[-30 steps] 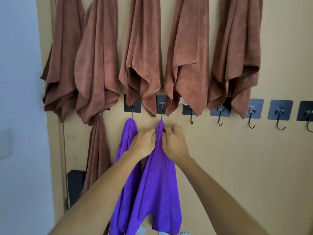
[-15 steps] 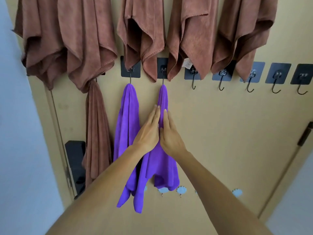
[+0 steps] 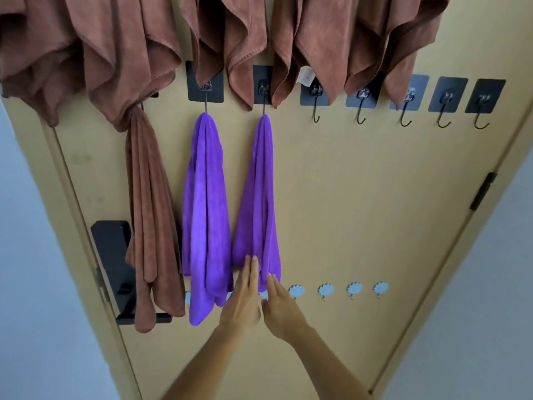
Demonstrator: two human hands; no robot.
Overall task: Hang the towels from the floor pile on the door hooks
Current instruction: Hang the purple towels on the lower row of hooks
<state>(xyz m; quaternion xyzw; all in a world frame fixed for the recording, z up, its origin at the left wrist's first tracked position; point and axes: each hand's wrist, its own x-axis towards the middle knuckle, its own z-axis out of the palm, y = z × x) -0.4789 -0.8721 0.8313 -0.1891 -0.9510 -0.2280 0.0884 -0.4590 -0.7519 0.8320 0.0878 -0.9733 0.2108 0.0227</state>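
black door handle (image 3: 115,264), cloud stickers (image 3: 326,290), black hinge (image 3: 483,191)

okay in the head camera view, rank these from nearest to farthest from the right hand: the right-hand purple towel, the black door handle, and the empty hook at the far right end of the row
From the right hand:
1. Right-hand purple towel, directly above the fingertips, its lower edge at them.
2. Black door handle, off to the left at the door's edge.
3. Far-right empty hook, up at the top right of the door.

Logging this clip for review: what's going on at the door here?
A person is hanging towels on a door's hooks. Two purple towels hang side by side; the left hand and right hand, fingers straight, rest at the bottom of the right purple towel. The left purple towel hangs untouched. Five empty hooks remain to the right.
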